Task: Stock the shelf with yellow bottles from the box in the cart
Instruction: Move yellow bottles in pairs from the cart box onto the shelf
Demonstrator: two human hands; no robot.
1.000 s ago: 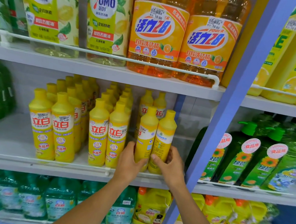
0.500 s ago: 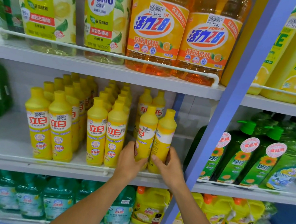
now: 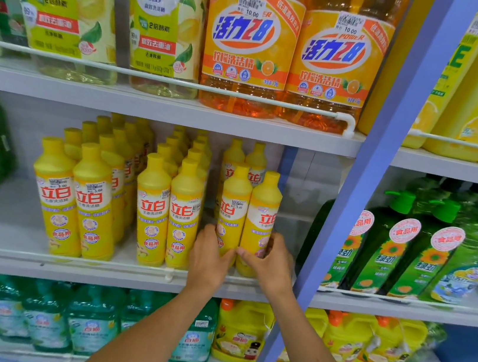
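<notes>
The left yellow plastic bottle (image 3: 234,208) and the right yellow plastic bottle (image 3: 263,215) stand upright and touch side by side. They are at the front edge of the white middle shelf (image 3: 4,251).

The left hand (image 3: 210,258) has its grip closed round the lower body of the left yellow plastic bottle, from the 9 o'clock side. The right hand (image 3: 270,263) has its grip closed on the right yellow plastic bottle, with the thumb across the front and the fingers round the 3 o'clock side.

Two more yellow bottles of the same type (image 3: 233,156) stand directly behind the pair. At 9 o'clock of the pair, rows of identical yellow bottles (image 3: 153,208) stand on the same shelf, with a narrow gap between them and the pair.

A blue metal upright (image 3: 360,199) rises at 3 o'clock, and beyond it stand green pump bottles (image 3: 388,249). On the shelf above, at 12 o'clock, stand two large orange transparent bottles (image 3: 251,49). On the shelf below, at 6 o'clock, stand yellow handled jugs (image 3: 239,333).
</notes>
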